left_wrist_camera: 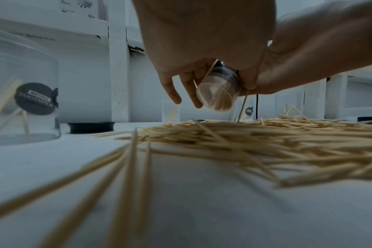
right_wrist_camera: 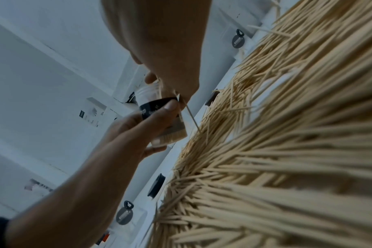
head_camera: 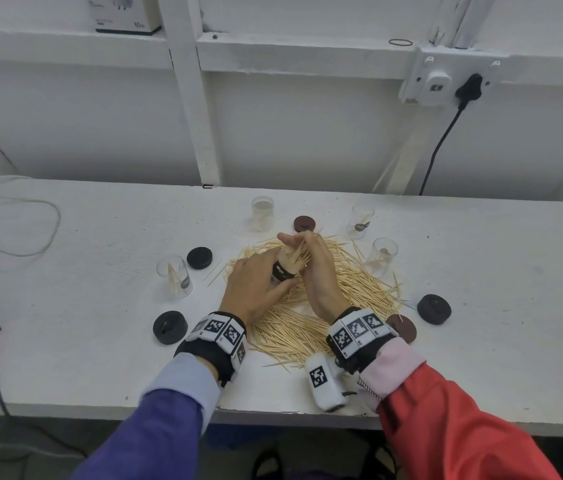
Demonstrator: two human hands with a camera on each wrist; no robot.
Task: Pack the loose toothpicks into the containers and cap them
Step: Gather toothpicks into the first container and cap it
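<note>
My left hand grips a clear container with a black label, tilted above the toothpick pile. My right hand pinches a bundle of toothpicks at the container's open mouth. In the left wrist view the container shows many toothpicks inside, and one stray toothpick hangs down beside it. The right wrist view shows the left hand's thumb across the label of the container, over the pile.
Clear containers stand around the pile. Black caps and brown caps lie on the white table. Cables lie at far left.
</note>
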